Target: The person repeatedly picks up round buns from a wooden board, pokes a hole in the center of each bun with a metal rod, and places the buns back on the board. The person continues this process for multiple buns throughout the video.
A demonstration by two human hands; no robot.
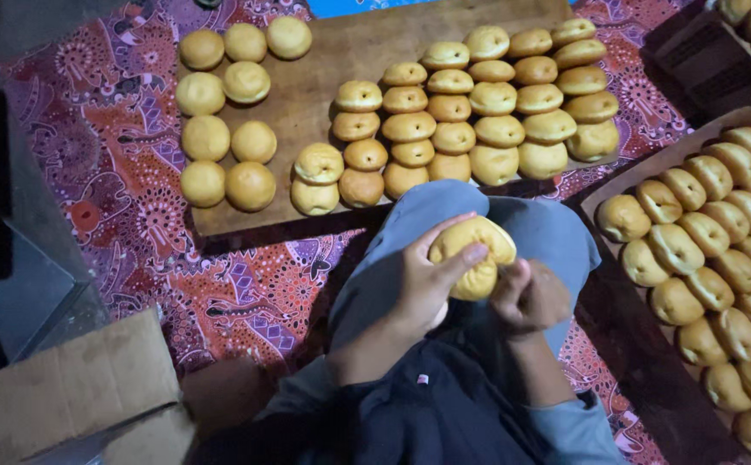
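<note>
Nearest my camera, my left hand (427, 280) cups a round golden bun (473, 256) above my knee (479, 215), thumb lying across its top, fingers curled tight around it. My right hand (528, 297), closed into a loose fist, presses against the bun's lower right side; I cannot tell what its fingertips pinch. To work the bun well, I judge I should keep the cupping grip gentle so the soft crust does not dent. Ahead lies a wooden board (306, 95) with rows of buns, bare wood showing in its middle. On my right, a tray (603, 194) packed with buns sits close, so my elbow room there is tight. Patterned cloth (117, 155) on my left offers open space.
</note>
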